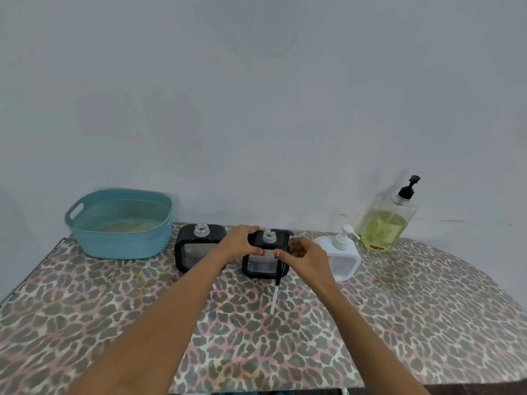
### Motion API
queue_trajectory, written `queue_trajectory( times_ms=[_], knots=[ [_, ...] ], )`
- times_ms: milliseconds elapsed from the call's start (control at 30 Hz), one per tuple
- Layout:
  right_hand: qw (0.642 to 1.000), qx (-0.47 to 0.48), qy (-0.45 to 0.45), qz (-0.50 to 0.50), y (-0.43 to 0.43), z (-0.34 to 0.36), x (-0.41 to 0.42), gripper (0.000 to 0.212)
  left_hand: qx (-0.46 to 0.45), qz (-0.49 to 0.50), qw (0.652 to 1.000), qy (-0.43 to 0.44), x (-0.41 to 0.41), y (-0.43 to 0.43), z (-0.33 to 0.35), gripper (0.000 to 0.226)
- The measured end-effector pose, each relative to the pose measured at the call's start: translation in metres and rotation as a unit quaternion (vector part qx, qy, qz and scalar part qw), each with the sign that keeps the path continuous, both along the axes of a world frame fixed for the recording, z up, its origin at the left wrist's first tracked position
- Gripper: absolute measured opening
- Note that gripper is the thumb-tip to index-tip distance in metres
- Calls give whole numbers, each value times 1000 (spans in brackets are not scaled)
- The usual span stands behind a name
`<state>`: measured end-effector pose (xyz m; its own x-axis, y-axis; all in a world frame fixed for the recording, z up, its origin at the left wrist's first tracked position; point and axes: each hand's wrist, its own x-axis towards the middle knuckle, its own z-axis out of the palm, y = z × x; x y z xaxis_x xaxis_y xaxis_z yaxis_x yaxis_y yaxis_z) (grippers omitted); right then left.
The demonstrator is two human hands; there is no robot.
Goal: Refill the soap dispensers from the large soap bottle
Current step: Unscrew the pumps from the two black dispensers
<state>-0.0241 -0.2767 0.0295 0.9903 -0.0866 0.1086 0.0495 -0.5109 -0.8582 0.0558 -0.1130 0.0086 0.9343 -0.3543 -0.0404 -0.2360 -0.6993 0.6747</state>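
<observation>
In the head view, a leopard-print table (pixel 399 309) is seen against a pale wall (pixel 256 95), and a row of things is set along its back edge. A teal basket (pixel 119 226) is placed at the back left corner. Just beside it, to the right, a black dispenser (pixel 196 252) is stood upright with its clear threaded neck uncovered.

Near the middle of the back edge, a second black dispenser (pixel 263 266), also uncapped, is gripped at its top by the left hand (pixel 242 242), with the fingers curled over the far side.

A black pump (pixel 287 246) is pinched in the curled fingers of the right hand (pixel 306 255), at that dispenser's right side. Its white dip tube (pixel 274 297) is hung down toward the table; whether the tip touches cannot be told.

A white dispenser (pixel 342 260), with its pump fitted, is stood just behind the right hand. The large soap bottle (pixel 385 226), partly filled with yellow-green liquid and capped by a black pump head, is stood at the back edge toward the right corner, by the wall.
</observation>
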Motion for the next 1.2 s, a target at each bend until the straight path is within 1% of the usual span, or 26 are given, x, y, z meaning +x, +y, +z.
queue_trajectory(
  times_ms=[167, 267, 367, 500, 567, 667, 800, 933, 1000, 1067, 1200],
  knots=[
    [996, -42, 77, 21, 6, -36, -4, 25, 0, 2, 1000, -2, 0, 1, 0, 66],
    [990, -59, 122, 24, 8, -53, -2, 29, -7, 4, 1000, 0, 0, 1, -1, 66],
    [983, -70, 167, 35, 12, -62, 0, 25, -8, 5, 1000, 1, 0, 1, -1, 68],
    [976, -83, 196, 52, 16, -73, 4, 39, -13, 6, 1000, 11, 2, 1, -2, 68],
    [973, -93, 201, 58, 18, -78, 5, 43, -21, 7, 1000, 13, 2, 1, -2, 67],
    [970, -106, 209, 56, 20, -81, 5, 42, -29, 6, 999, 12, 2, 2, -4, 66],
    [972, -97, 210, 52, 20, -81, 4, 41, -36, 2, 999, 12, 2, 1, -5, 64],
    [974, -73, 210, 45, 18, -78, 3, 27, -6, -1, 1000, 4, 1, -1, -4, 67],
    [978, -65, 198, 30, 13, -74, 3, 33, -8, 11, 1000, 4, 0, -1, -2, 75],
    [982, -65, 178, 14, 5, -66, 4, 34, -25, 22, 999, -13, 0, -3, 2, 76],
    [990, -79, 116, -20, -22, -44, 8, 30, -56, 21, 996, -65, -2, -19, 16, 62]
  ],
)
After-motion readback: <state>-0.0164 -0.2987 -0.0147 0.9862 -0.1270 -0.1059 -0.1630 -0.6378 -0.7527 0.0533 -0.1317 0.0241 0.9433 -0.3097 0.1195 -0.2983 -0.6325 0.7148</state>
